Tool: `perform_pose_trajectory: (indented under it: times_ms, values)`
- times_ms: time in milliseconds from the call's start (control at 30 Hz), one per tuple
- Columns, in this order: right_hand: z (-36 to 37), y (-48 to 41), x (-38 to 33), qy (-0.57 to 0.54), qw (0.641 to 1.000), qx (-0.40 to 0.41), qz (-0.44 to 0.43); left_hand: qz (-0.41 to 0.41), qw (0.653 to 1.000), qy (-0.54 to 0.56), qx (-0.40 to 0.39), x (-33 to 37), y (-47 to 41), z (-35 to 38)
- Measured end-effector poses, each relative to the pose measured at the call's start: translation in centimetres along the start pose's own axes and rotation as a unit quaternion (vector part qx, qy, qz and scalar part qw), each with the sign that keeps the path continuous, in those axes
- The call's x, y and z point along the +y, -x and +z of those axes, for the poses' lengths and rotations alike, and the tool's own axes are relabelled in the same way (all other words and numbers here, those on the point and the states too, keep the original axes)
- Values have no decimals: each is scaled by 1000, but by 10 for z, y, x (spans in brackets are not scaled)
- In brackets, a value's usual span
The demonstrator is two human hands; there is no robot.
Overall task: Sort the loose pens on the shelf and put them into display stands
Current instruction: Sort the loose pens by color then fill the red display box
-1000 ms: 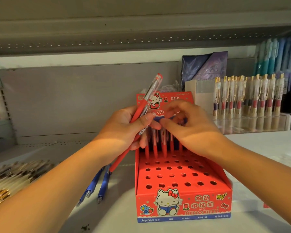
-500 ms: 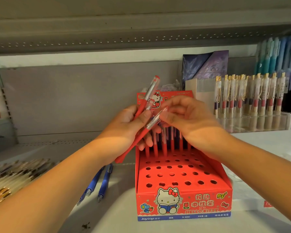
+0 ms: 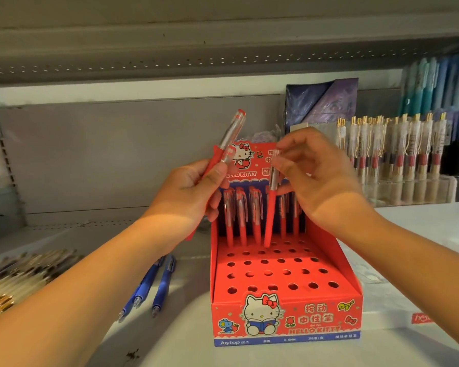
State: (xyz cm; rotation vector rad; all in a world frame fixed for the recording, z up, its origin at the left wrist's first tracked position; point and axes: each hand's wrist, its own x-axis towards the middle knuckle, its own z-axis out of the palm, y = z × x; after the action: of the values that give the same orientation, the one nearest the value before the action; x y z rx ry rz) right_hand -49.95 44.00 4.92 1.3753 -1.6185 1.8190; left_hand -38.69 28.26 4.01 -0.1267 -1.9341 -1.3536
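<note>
- While the right hand [image 3: 321,176] pinches the red pen [image 3: 270,207] by its clear upper end between thumb and fingertips, the pen hangs almost upright, tip down, directly beneath that hand.
- Long axis: near vertical with a slight lean. The red barrel points at the rear of the perforated deck of the display stand [image 3: 286,320].
- Tip position: at or just above the deck, in the gap in the back row. The three back-row pens [image 3: 240,215] stand to its left, and others stand to its right, partly hidden behind the right hand. Whether the tip has entered a hole cannot be told.
- Judgement: the coming move turns on lining the tip up with the vacant hole and lowering it straight down. The right hand is the nearer one and is placed to do it.
- Right hand state: grasping the pen in a fingertip pinch.
- Left hand [image 3: 194,189] state: clenched round a spare red pen [image 3: 229,139]. The pen is held slanted, clear end up and to the right, beside the stand's back panel. A second pen may lie behind it; this is not confirmed.
- Risk, as a judgement: neighbouring pens stand close on both sides, so a tilted descent may knock them.
- Other stock: blue pens [image 3: 154,284] lie on the shelf [image 3: 421,223] left of the stand, and loose pens [image 3: 19,271] are piled at far left. Gold-clipped pens [image 3: 398,149] stand in a clear holder at right.
</note>
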Motion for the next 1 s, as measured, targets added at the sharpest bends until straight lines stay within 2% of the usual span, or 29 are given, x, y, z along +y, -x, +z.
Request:
perform_pose_trajectory:
  times_ms: [233, 367, 533, 700, 767, 867, 1000]
  values:
    - [-5, 0, 6, 136, 991, -9, 4, -6, 1000, -3, -7, 1, 2, -1]
    - [-3, 0, 8, 111, 992, -33, 52, -11, 1000, -20, -5, 5, 4, 0]
    - [-1, 2, 15, 214, 963, -125, 107, -17, 999, -41, 0, 8, 5, 2]
    - [-1, 1, 9, 279, 952, -104, 64, -46, 999, -16, -3, 9, 5, 3]
    - [1, 2, 5, 232, 969, -78, 36, -48, 999, -15, -12, 9, 6, 4]
    - [8, 6, -1, 62, 995, -72, 19, -47, 998, -5, -39, 9, 7, 5]
    - [13, 10, -4, -32, 992, -116, 32, -48, 995, 2, -85, 8, 9, 5]
